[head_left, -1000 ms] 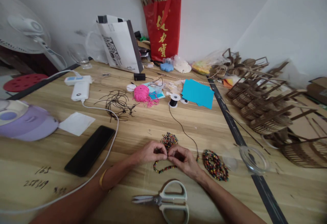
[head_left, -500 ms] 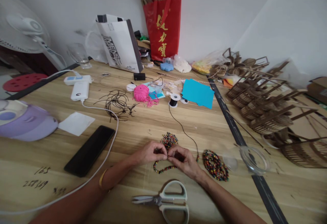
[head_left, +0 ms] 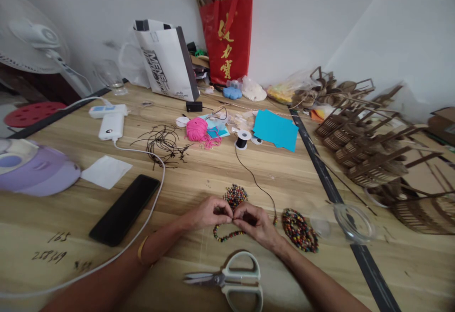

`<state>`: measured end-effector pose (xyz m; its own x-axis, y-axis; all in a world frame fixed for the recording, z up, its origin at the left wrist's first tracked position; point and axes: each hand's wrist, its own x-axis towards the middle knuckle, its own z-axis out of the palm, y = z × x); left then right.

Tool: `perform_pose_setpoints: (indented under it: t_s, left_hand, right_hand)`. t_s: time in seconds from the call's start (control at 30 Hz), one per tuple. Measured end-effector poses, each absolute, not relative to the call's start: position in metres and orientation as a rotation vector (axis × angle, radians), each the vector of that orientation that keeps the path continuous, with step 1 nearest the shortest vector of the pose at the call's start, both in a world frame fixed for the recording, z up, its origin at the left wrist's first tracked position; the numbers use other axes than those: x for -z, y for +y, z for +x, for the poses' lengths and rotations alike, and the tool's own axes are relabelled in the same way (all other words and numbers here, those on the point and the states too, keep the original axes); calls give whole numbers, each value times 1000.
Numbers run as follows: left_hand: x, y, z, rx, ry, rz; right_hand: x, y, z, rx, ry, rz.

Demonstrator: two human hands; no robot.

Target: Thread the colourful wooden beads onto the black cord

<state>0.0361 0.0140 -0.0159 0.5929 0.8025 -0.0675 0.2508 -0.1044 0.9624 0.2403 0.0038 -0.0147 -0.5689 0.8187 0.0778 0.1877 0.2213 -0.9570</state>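
Observation:
My left hand (head_left: pixel 210 212) and my right hand (head_left: pixel 258 223) meet fingertip to fingertip, both closed in a pinch. A strand of small multicoloured beads (head_left: pixel 224 239) curves on the table below them, and its left end runs up under my left fingers, which appear to pinch its cord. What my right fingers pinch is too small to make out. Just behind the hands lies a pile of loose beads (head_left: pixel 235 193), partly covered by them. From a spool of black cord (head_left: pixel 243 140), a line leads down to beads beside my right wrist. A coiled bead string (head_left: pixel 300 230) rests to the right.
Scissors (head_left: pixel 227 279) lie in front of the hands. A phone (head_left: pixel 124 210) and white cable (head_left: pixel 158 193) are to the left. Cut black cords (head_left: pixel 163 146), pink yarn (head_left: pixel 196 129) and blue sheets (head_left: pixel 275 129) lie farther back. Small woven baskets (head_left: pixel 369 165) stand at right.
Almost nothing differs. Both hands stay pinched together at the same spot, with only a slight shift at the fingertips.

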Motion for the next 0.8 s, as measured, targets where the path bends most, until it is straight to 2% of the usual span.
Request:
perform_pose_setpoints:
  t_s: [0.37,0.8]
  left_hand:
    - [21,13,39,-636,861,1437]
    - [17,13,38,-637,858,1447]
  right_hand:
    - [18,4,240,-1376,-1939,-932]
    - [21,5,241,-1420,-1913,-925]
